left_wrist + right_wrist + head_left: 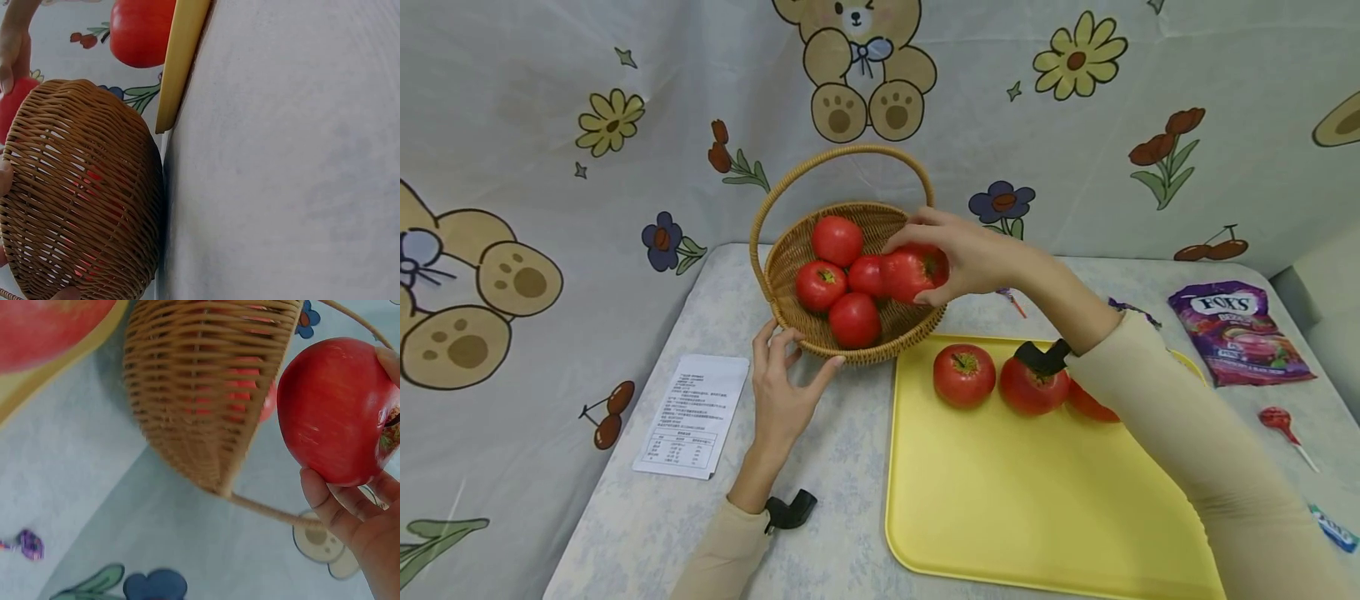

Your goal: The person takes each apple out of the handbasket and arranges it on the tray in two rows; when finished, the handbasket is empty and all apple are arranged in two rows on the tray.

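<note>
My right hand [973, 250] grips a red apple [910, 275] over the right side of the wicker basket [883, 357]. In the right wrist view the fingers and thumb wrap the held apple [334, 415], beside the basket wall [187, 381]. Several red apples [854, 320] lie inside the basket, whose tall handle arches up at the back. My left hand [782, 404] holds the basket's front left, with its fingers and thumb spread along the rim. The left wrist view shows the woven side [87, 181] with fingertips [67, 293] at its edge.
A yellow tray [1000, 500] stands right of the basket, with three apples [964, 376] along its back edge, partly hidden by my right arm. A printed sheet [692, 417] lies left. On the right are a purple candy bag [1236, 333], a lollipop [1281, 422] and a small wrapper [1333, 528].
</note>
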Motion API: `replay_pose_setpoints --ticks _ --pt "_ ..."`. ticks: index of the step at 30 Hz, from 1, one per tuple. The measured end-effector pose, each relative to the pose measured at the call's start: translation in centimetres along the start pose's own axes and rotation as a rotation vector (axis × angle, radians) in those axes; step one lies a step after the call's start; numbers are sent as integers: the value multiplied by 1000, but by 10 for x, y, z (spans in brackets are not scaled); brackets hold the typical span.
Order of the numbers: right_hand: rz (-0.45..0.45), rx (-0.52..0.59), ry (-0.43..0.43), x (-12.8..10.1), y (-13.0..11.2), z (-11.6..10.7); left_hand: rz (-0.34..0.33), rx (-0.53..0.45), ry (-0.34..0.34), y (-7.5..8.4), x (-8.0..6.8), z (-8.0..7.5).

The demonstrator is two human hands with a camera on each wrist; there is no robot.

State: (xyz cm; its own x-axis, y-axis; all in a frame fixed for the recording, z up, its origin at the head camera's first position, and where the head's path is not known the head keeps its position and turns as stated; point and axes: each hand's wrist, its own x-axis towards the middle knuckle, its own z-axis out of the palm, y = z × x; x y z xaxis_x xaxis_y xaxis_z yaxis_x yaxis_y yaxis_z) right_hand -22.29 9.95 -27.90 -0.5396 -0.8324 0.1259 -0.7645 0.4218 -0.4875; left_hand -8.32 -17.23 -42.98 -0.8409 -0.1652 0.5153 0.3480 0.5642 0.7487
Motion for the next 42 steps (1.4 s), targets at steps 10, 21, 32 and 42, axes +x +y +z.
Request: replay_pose_setpoints --ticks 10,21,32,42 --pt "53 -45 49 -56 7 -17 -13 10 -8 0 -1 0" --pt "214 -86 54 -121 20 -21 -12 14 -11 0 -2 0" --pt "366 -105 61 -176 36 -15 -15 6 -15 0 -2 0" --pt "457 -118 107 -236 60 -10 -9 11 -13 1 1 1"
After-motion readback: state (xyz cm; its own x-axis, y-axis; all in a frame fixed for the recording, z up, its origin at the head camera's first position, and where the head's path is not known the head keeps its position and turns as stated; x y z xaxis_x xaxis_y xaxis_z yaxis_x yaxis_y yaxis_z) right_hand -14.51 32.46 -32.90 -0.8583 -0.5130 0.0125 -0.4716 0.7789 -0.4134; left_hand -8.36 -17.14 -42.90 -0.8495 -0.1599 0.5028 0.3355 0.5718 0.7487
